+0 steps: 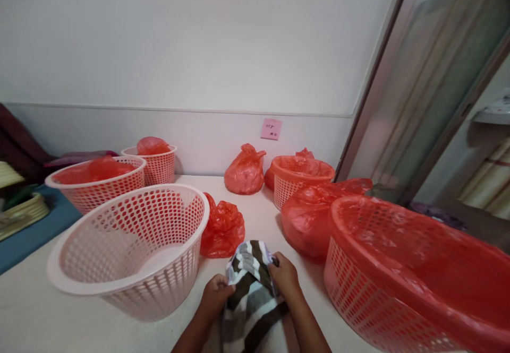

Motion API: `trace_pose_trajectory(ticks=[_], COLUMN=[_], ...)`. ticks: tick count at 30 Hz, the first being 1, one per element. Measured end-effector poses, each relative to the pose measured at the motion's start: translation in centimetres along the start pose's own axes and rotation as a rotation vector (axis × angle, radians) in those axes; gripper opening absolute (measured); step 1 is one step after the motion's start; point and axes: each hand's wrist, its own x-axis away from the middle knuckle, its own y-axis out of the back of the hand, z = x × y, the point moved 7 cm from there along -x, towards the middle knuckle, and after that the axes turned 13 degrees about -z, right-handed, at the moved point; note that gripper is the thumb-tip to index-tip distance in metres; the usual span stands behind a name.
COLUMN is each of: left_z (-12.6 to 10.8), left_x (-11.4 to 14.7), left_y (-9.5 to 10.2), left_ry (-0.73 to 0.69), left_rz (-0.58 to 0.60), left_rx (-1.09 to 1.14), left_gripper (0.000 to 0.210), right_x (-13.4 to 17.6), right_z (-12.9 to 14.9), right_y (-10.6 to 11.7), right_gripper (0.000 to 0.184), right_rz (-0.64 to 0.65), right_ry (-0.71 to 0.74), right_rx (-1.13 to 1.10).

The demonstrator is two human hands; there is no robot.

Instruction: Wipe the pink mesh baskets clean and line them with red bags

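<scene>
A soft cloth (255, 294) with white, grey and dark brown bands is held up near the bottom middle of the view. My left hand (217, 292) pinches its left edge with closed fingers. On the opposite edge, my right hand (285, 276) is closed on the cloth too. The upper part bends over between the hands, and the lower part runs out of view, so I cannot tell its full shape. Just left of it stands a pale pink plastic basket (171, 284), with bare mesh walls. A crumpled red plastic bag (223, 231) lies beyond the cloth.
A large red basket (370, 273) lined with red plastic stands at right. Beside it rest a filled red bag (305, 220) and a smaller red basket (282, 188). Another tied bag (244, 172) sits by the wall. Two pink baskets (115, 188) (159, 170) holding red plastic stand back left.
</scene>
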Motion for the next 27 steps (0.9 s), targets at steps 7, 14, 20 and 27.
trace_pose_trajectory(ticks=[7, 14, 20, 27], left_z=[-2.5, -5.4, -4.6, -5.6], left_x=[1.8, 3.7, 2.9, 3.5], left_y=[-0.4, 0.0, -0.1, 0.5], left_ry=[0.134, 0.27, 0.323, 0.212], left_rz=[0.153, 0.393, 0.343, 0.382], left_rx=[0.244, 0.421, 0.422, 0.312], left_gripper=[0.017, 0.038, 0.042, 0.053], right_x=[-0.1, 3.5, 7.1, 10.1], right_z=[2.3, 4.6, 6.1, 7.6], right_y=[4.1, 4.3, 1.6, -2.4], right_gripper=[0.032, 0.02, 0.028, 0.022], right_rz=[-0.151, 0.164, 0.52, 0.614], right_ry=[0.062, 0.117, 0.297, 0.454], right_rx=[-0.367, -0.555, -0.397, -0.279])
